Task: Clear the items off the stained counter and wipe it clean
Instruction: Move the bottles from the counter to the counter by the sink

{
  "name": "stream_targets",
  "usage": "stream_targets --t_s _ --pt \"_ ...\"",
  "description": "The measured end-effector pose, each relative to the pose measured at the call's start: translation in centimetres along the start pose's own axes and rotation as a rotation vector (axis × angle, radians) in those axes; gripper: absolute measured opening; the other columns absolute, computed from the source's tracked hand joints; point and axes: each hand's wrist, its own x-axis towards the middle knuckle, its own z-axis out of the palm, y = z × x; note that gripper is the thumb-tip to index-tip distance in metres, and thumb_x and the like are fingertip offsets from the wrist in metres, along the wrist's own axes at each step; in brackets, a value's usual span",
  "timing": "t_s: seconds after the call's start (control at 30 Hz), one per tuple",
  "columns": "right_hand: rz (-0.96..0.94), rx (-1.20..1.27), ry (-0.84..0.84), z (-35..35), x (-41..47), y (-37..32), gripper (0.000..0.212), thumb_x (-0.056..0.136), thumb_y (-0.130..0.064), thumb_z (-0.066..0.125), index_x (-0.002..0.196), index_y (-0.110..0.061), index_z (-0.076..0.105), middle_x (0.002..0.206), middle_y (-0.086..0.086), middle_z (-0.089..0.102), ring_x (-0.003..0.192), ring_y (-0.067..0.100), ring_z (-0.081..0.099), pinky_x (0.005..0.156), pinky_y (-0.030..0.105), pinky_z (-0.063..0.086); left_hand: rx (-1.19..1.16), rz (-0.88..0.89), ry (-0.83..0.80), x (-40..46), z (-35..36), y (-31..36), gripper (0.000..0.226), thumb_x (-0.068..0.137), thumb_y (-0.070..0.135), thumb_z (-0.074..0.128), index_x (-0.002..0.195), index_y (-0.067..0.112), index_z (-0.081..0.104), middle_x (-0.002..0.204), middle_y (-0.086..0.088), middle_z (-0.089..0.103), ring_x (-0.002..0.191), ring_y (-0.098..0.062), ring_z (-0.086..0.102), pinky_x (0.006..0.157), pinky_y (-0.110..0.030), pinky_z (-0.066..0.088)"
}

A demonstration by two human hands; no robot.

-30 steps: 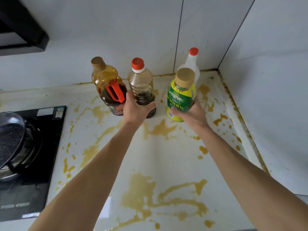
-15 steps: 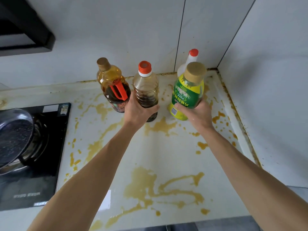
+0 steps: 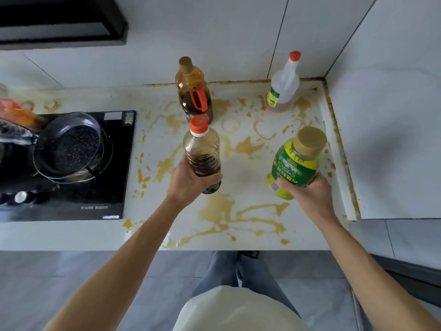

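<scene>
Left hand (image 3: pixel 188 182) grips clear orange-capped sauce bottle (image 3: pixel 202 151); right hand (image 3: pixel 310 197) grips green-labelled tan-capped bottle (image 3: pixel 298 163), above yellow-stained white counter (image 3: pixel 238 218).

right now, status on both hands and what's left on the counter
Left hand grips orange-capped bottle, right hand grips green bottle. Brown bottle and white bottle stand at the back. Counter stained, not yet wiped.

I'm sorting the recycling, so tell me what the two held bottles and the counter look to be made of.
Orange-capped bottle, in the left hand: clear ribbed plastic, likely; dark liquid shows through.
Green bottle, in the right hand: seemingly plastic under a glossy printed label, with a matte tan cap.
Counter: smooth, glossy white slab, stone or composite; it reflects light between the yellow stains.
</scene>
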Motion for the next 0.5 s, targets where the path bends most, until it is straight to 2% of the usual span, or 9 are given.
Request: stream_targets --t_s 0.07,0.13,0.2,0.27,0.33,0.43,0.5 --pt "0.029 -0.015 -0.006 -0.2 -1.8 1.0 0.057 0.069 -0.041 0.094 0.118 -0.022 0.074 0.102 -0.017 0.076 0.094 -0.006 0.070 0.074 0.016 0.052 0.021 -0.031 0.021 -2.1 -0.7 -1.5 0.085 0.055 0.058 0.091 0.131 0.031 0.062 0.109 0.017 0.076 0.101 0.001 0.072 0.089 -0.030 0.061" --pt "0.058 -0.023 -0.007 -0.4 -3.3 2.0 0.057 0.070 -0.041 0.094 0.119 -0.022 0.073 0.102 -0.018 0.075 0.090 -0.013 0.068 0.073 0.014 0.050 0.045 -0.057 0.043 -4.1 -1.3 -2.9 0.087 0.055 0.062 0.089 0.131 0.033 0.060 0.105 0.023 0.073 0.094 0.013 0.068 0.078 -0.013 0.053" --pt "0.075 -0.034 -0.008 -0.5 -4.6 2.9 0.058 0.072 -0.039 0.094 0.122 -0.021 0.072 0.106 -0.012 0.076 0.094 -0.008 0.069 0.077 0.017 0.051 0.053 -0.076 0.063 -5.9 -1.7 -4.0 0.084 0.055 0.064 0.088 0.129 0.035 0.060 0.102 0.028 0.070 0.093 0.022 0.062 0.072 -0.006 0.045" --pt "0.087 -0.056 -0.012 -0.8 -5.7 3.6 0.058 0.072 -0.040 0.094 0.122 -0.020 0.071 0.107 -0.009 0.077 0.098 -0.002 0.068 0.078 0.019 0.050 0.054 -0.103 0.076 -7.4 -2.0 -4.9 0.082 0.054 0.064 0.086 0.126 0.035 0.061 0.101 0.028 0.071 0.094 0.024 0.061 0.073 -0.005 0.044" --pt "0.091 -0.105 -0.033 -1.2 -6.4 4.0 0.057 0.071 -0.042 0.094 0.119 -0.021 0.072 0.100 -0.017 0.074 0.093 -0.009 0.066 0.073 0.014 0.048 0.048 -0.133 0.088 -8.8 -2.3 -5.7 0.081 0.054 0.065 0.086 0.125 0.035 0.062 0.101 0.026 0.072 0.094 0.019 0.064 0.074 -0.006 0.045" --pt "0.088 -0.189 -0.067 -2.1 -7.0 4.4 0.050 0.068 -0.044 0.094 0.110 -0.026 0.072 0.089 -0.028 0.069 0.080 -0.019 0.064 0.067 0.010 0.045 0.019 -0.177 0.133 -11.0 -2.4 -6.7 0.083 0.053 0.065 0.087 0.126 0.034 0.062 0.105 0.021 0.073 0.097 0.008 0.067 0.076 -0.015 0.049" --pt "0.087 -0.220 -0.091 -2.6 -7.2 4.5 0.047 0.066 -0.046 0.095 0.103 -0.031 0.071 0.081 -0.032 0.068 0.078 -0.025 0.061 0.067 0.012 0.045 -0.004 -0.205 0.177 -12.7 -2.4 -7.0 0.083 0.051 0.066 0.086 0.124 0.034 0.063 0.103 0.022 0.074 0.095 0.010 0.067 0.074 -0.014 0.048"
